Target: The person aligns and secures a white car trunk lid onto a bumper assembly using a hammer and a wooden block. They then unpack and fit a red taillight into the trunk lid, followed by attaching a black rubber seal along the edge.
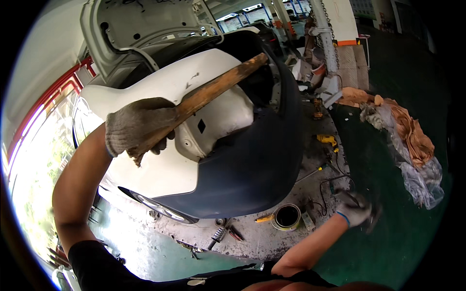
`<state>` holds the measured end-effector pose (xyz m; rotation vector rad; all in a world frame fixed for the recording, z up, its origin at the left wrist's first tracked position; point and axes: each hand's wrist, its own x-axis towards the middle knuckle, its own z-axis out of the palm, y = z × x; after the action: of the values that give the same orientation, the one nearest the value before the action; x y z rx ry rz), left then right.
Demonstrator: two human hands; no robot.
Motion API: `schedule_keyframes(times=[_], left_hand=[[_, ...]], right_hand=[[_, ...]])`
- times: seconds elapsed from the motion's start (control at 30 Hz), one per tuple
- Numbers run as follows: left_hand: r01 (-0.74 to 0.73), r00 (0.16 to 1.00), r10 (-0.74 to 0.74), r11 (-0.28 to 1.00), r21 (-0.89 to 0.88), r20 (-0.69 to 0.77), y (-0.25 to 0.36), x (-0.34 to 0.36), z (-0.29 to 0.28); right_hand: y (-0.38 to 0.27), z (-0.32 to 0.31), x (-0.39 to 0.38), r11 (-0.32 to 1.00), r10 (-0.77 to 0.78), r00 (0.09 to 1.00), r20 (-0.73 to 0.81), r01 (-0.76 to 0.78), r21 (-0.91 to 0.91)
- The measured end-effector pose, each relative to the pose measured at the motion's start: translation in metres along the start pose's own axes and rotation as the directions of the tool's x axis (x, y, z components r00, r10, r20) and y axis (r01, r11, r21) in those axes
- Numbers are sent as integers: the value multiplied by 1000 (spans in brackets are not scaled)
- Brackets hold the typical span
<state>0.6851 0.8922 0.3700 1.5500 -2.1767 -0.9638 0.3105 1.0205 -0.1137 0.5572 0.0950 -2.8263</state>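
and here's the left hand in its grey knitted glove, fingers clenched around the lower end of a long, rough brown wooden bar, up and to the left of the big, curved, dark blue plastic bumper. the bar slants across the white painted metal rear panel, its far end over the dark gap above the bumper; whether wood meets metal, this 1 view can't settle.

out to the right of the bumper, the right hand, gloved too, hangs low beside a dark, blurred shape, maybe a tool. are those fingers grasping it? too smeared to tell!

so, the step in hand: it looks like lining the bar up with the bodywork, as a lever or a striking block. the next move, i'd judge, calls for seating the far end on firm metal, clear of the bumper's edge, with the left grip steady before any force goes in, and the right hand brought across to help.
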Motion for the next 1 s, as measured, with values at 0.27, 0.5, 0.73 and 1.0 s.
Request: schedule_keyframes(times=[0.27, 0.5, 0.73, 1.0], left_hand=[[-50, 993, 28, 981, 185, 118, -16, 17, -7], [102, 970, -157, 956, 276, 187, -30, -16, 14], [102, 985, -124, 981, 165, 123, -25, -3, 25], [32, 998, -27, 995, -100, 52, -24, 15, -9]], right_hand=[[183, 172, -334, 391, 892, 325, 315, -903, -177], [149, 168, -307, 626, 770, 518, 373, -725, -287], [134, 136, -226, 739, 673, 714, 192, -660, -135], [125, 126, -183, 760, 650, 754, 92, -641, -108]])
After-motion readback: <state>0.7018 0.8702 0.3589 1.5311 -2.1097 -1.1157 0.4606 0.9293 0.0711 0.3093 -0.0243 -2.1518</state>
